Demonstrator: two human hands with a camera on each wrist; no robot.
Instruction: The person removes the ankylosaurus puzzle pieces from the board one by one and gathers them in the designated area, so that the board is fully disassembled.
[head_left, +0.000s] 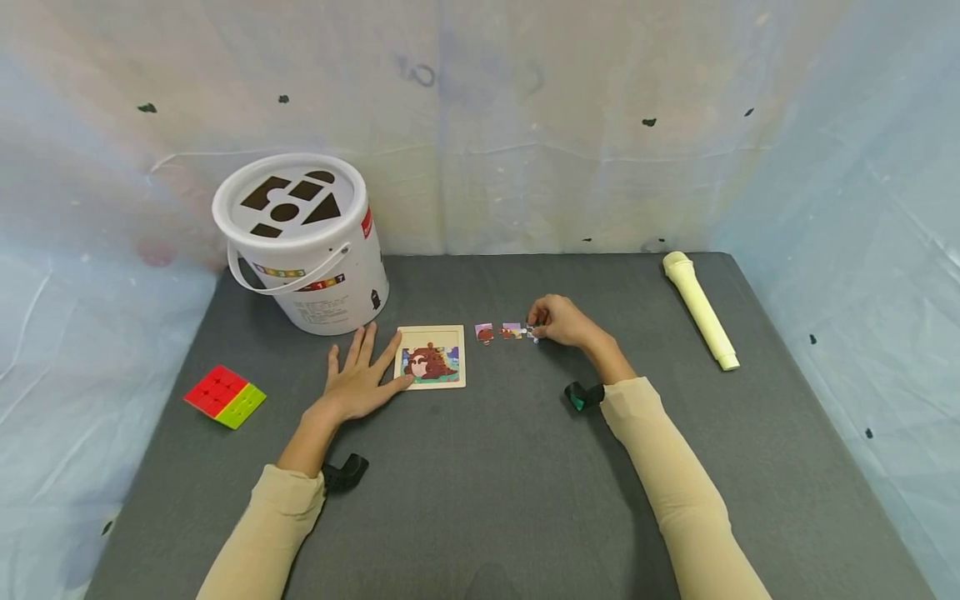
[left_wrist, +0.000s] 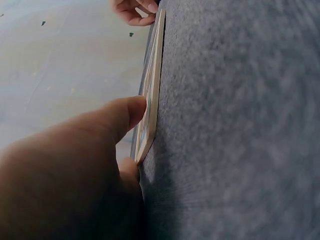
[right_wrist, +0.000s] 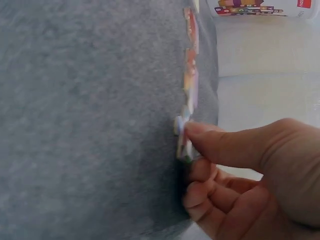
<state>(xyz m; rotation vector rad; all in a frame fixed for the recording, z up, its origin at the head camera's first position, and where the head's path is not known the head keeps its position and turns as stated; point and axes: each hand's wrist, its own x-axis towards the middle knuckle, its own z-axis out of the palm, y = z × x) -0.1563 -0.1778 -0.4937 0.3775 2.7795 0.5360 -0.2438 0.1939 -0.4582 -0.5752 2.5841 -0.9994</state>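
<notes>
A square wooden puzzle tray [head_left: 430, 386] lies flat on the table, its lower part filled with a picture of a reddish-brown animal. My left hand [head_left: 357, 385] is spread at the tray's left side, the thumb [left_wrist: 136, 106] resting on its lower left edge and a finger touching the upper left. To the right, my right hand [head_left: 561, 320] pinches a small jigsaw piece [right_wrist: 183, 142] between thumb and fingers, close above the table. Left of it lie two loose jigsaw pieces [head_left: 484, 332], one partly beside the pinched piece. The fingertips hide part of the held piece.
A white lidded bucket [head_left: 333, 292] with shape cut-outs stands behind my left hand. The red and yellow puzzle cube [head_left: 225, 397] sits at the table's left. At the right lies a pale yellow microphone-shaped stick [head_left: 701, 311]. Plastic sheeting [head_left: 555, 192] hangs around the grey table [head_left: 480, 483].
</notes>
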